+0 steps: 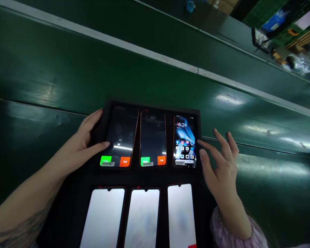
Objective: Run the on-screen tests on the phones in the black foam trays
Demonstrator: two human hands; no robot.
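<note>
A black tray (153,176) holds several smartphones in two rows. My left hand (85,137) grips the tray's left side, its thumb lying over the edge of the top-left phone (120,136). That phone and the top-middle phone (153,137) show dark screens with green and orange "Fail" blocks at the bottom. At top right, a phone (184,141) displays a home screen reading 16:24. Beside it my right hand (220,162) is open, fingers spread, index fingertip close to the screen's right edge. Three lower phones, among them the lower-middle phone (142,217), have white screens and run out of view.
Underneath is a green work surface (268,179), crossed by a pale metal strip (113,41). Beyond it runs another dark surface with a blue object (190,6), cardboard boxes (223,5), and clear plastic wrapping (303,65) at the far right.
</note>
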